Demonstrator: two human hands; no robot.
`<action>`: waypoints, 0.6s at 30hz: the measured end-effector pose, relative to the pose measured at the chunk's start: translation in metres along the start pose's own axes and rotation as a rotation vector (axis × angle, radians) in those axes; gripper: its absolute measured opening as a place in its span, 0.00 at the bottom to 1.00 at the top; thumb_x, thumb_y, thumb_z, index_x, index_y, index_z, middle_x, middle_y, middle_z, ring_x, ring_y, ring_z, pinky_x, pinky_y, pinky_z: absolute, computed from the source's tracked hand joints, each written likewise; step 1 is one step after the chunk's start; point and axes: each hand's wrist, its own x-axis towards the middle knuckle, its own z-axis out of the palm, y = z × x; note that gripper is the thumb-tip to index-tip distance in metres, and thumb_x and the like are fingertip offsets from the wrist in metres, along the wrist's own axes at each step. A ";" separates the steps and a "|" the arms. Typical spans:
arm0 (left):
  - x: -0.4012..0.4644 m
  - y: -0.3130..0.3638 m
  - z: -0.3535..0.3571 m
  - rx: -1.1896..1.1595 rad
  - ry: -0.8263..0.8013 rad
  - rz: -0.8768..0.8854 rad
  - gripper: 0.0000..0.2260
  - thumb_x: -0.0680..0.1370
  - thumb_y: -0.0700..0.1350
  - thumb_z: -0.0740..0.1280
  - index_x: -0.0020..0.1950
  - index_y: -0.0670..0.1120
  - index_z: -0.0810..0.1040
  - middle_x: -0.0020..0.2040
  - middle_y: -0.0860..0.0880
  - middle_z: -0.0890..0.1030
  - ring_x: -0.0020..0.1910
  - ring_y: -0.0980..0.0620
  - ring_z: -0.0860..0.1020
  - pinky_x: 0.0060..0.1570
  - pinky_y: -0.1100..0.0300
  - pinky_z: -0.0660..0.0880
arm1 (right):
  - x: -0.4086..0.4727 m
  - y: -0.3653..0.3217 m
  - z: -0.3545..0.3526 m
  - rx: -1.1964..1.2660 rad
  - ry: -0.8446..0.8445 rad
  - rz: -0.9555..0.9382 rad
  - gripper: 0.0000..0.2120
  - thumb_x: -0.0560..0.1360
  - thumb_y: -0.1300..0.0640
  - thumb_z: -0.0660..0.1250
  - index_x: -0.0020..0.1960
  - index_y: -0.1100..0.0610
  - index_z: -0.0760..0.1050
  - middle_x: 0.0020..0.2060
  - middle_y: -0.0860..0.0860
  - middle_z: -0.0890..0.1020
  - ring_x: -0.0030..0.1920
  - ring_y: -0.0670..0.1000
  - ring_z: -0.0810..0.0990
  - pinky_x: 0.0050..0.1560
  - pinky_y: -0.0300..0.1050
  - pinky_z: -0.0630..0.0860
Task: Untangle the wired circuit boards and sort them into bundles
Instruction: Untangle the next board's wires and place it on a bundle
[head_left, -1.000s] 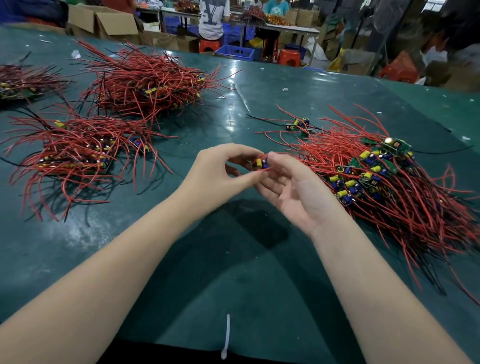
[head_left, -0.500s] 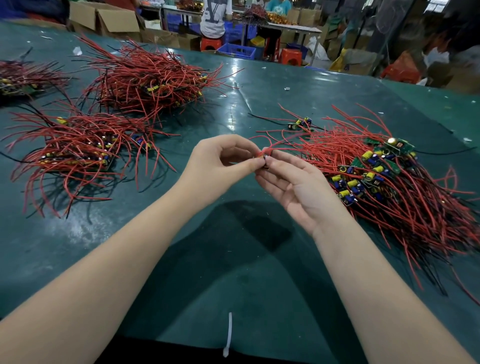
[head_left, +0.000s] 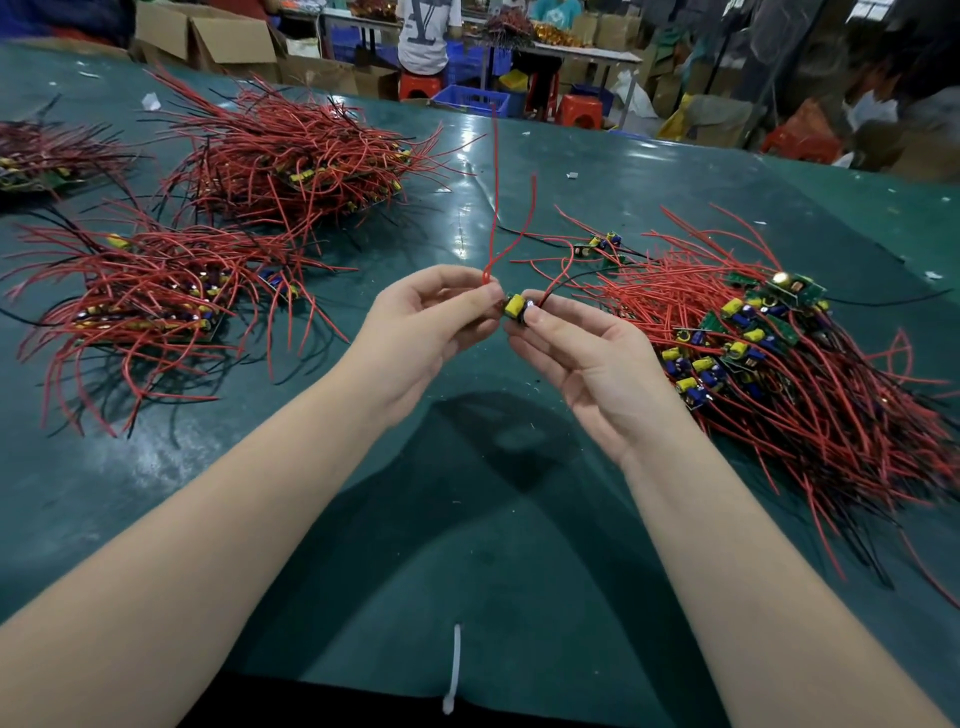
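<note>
Both hands pinch one small circuit board (head_left: 515, 306) above the counter (head_left: 467, 519): left hand (head_left: 431, 317) apparently on its red wires (head_left: 493, 208), right hand (head_left: 587, 358) fingers gripping the board.

Circuit board (head_left: 515, 307) between both hands

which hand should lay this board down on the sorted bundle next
Left, probably. The left hand pinches the board's red wires and is nearer the sorted bundle; the right hand holding the board sits by the tangled pile.
</note>
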 end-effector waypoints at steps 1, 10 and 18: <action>0.001 0.001 0.000 -0.043 -0.002 -0.049 0.04 0.76 0.35 0.67 0.44 0.43 0.79 0.37 0.49 0.83 0.37 0.57 0.81 0.44 0.66 0.79 | 0.000 0.000 0.000 -0.009 -0.004 -0.007 0.06 0.73 0.69 0.66 0.48 0.62 0.79 0.41 0.54 0.86 0.44 0.50 0.85 0.45 0.38 0.80; 0.002 0.007 -0.002 -0.325 -0.002 -0.343 0.06 0.75 0.37 0.67 0.45 0.45 0.83 0.38 0.49 0.83 0.35 0.58 0.81 0.38 0.69 0.78 | -0.001 0.002 0.002 -0.041 -0.047 -0.057 0.07 0.71 0.68 0.67 0.48 0.62 0.80 0.41 0.53 0.86 0.44 0.50 0.85 0.45 0.38 0.80; 0.003 0.011 -0.005 -0.442 -0.043 -0.477 0.04 0.66 0.39 0.71 0.39 0.44 0.85 0.37 0.49 0.82 0.33 0.57 0.81 0.35 0.66 0.79 | -0.001 -0.001 0.002 -0.010 -0.113 -0.064 0.13 0.65 0.64 0.70 0.50 0.62 0.80 0.43 0.54 0.86 0.46 0.51 0.85 0.47 0.39 0.79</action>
